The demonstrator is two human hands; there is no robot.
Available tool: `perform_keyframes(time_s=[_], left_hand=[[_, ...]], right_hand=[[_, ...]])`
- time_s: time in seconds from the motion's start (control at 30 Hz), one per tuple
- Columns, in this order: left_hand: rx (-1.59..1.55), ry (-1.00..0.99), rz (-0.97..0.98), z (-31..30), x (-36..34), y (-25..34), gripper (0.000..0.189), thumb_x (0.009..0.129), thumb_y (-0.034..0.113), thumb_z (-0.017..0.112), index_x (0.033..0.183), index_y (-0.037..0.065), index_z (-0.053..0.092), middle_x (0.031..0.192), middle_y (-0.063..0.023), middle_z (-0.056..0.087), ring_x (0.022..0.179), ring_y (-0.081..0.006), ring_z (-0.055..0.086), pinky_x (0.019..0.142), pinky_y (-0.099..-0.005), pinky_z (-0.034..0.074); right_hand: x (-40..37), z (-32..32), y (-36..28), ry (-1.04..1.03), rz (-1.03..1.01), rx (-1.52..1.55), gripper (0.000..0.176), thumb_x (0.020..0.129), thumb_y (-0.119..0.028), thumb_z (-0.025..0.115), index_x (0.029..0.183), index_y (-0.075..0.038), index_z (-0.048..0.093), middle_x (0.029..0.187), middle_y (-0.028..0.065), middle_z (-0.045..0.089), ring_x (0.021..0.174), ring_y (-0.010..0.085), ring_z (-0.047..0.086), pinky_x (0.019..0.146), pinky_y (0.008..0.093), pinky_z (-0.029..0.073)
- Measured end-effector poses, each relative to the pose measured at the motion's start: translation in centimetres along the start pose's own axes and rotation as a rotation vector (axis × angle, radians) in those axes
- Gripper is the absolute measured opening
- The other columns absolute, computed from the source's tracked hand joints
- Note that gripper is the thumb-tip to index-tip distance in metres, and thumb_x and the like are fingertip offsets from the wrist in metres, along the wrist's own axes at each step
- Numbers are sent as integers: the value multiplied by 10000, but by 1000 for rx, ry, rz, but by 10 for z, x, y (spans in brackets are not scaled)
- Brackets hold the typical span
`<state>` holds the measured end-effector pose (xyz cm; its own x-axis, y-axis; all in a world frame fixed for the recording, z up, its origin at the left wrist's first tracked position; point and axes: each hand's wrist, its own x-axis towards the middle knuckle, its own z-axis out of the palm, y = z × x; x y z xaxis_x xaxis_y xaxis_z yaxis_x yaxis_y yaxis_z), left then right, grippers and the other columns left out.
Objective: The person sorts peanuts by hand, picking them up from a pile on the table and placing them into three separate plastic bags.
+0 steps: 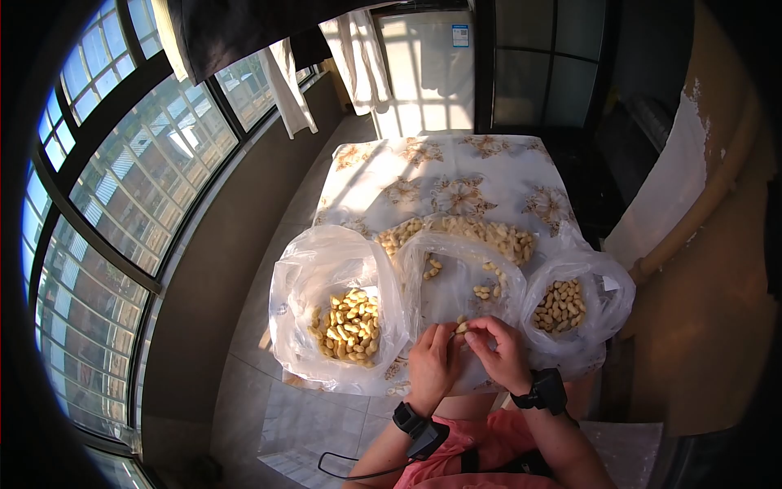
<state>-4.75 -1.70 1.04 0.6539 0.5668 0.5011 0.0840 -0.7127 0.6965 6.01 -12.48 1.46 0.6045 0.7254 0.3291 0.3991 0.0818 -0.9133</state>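
Observation:
A peanut [462, 326] is pinched between my two hands at the front of the middle plastic bag [415, 253]. My left hand [433, 363] has its fingers closed at the peanut's left side, and my right hand [498, 350] grips it from the right with thumb and forefinger. Several peanuts lie inside the middle bag, with a larger peanut pile [481, 232] behind it. To the left, an open plastic bag [285, 301] holds many peanuts [352, 326]. On the right is a smaller plastic bag [615, 297] with peanuts [560, 307] in it.
A flowered tablecloth [513, 175] covers the table. Barred windows [163, 171] line the left side, with white cloths [354, 61] hanging near them. Each wrist wears a black device, and a cable [350, 477] runs by the left one.

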Motion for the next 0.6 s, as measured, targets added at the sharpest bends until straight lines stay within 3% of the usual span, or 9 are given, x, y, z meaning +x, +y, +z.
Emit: perform_keyframes(time_s=[0.6], left_hand=[[5, -15, -1, -1, 1, 1, 145, 913, 72, 666, 1049, 24, 648, 847, -154, 609, 747, -369, 627, 649, -428, 492]], right_hand=[[0, -1, -1, 0, 9, -12, 166, 977, -108, 666, 1096, 7, 649, 971, 105, 704, 856, 166, 705, 718, 282, 551]])
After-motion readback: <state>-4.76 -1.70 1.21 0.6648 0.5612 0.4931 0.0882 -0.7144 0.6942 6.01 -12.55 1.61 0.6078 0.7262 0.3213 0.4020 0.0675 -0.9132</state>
